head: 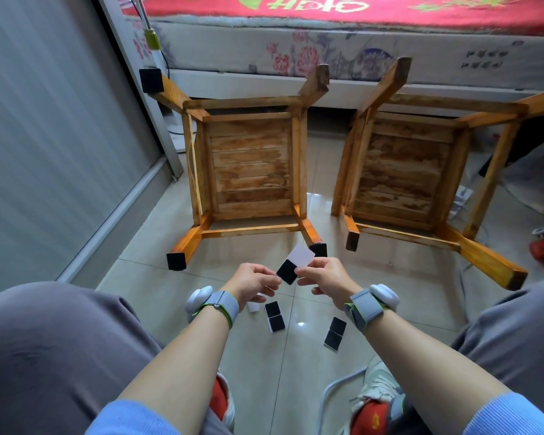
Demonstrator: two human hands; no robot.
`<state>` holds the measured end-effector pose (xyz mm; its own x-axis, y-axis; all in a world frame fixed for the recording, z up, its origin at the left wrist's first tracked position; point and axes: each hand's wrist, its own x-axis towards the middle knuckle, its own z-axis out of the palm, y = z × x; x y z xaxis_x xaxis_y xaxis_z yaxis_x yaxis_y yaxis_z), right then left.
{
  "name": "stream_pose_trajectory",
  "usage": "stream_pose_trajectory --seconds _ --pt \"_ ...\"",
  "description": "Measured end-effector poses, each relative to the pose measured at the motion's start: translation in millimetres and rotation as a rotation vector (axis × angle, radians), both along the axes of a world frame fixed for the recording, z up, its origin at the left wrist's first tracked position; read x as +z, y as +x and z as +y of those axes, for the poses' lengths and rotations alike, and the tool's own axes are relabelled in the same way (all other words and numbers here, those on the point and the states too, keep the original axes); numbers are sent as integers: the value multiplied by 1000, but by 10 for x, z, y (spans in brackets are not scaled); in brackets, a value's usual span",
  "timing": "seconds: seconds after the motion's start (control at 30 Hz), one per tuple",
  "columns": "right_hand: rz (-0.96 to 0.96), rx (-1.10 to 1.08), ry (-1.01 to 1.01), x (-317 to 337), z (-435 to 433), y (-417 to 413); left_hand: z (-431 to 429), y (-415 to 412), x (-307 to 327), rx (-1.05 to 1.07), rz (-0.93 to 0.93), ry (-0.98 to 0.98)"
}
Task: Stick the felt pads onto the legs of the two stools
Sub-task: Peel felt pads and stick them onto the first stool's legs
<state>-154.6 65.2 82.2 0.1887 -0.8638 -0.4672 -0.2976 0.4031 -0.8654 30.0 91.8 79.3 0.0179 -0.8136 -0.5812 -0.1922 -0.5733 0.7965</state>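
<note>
Felt pad [287,271], a black square, sits pinched between both hands, tilted so its corners point up and down like a diamond; a white backing sheet [301,255] rises from its upper right edge. The left hand [252,282] grips the pad's left corner with thumb and forefinger, and the right hand [325,276] pinches its right corner. Just beyond the hands, the left stool [248,171] lies upturned, legs pointing toward and away from the person; three leg ends carry black pads. The right stool [421,180] lies beside it with bare wooden leg ends. Below the wrists, two strips of spare pads [274,317] rest on the tiled floor [296,372].
</note>
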Motion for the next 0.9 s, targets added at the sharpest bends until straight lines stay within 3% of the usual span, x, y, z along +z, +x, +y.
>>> stream_pose_trajectory --seconds 0.33,0.7,0.9 --pt "106 191 -138 87 43 22 -66 -22 101 165 -21 -106" --pt "57 146 -315 382 35 2 -185 -20 542 123 -106 -105" --pt "-88 47 -355 831 -188 -6 -512 41 1113 46 -214 -187"
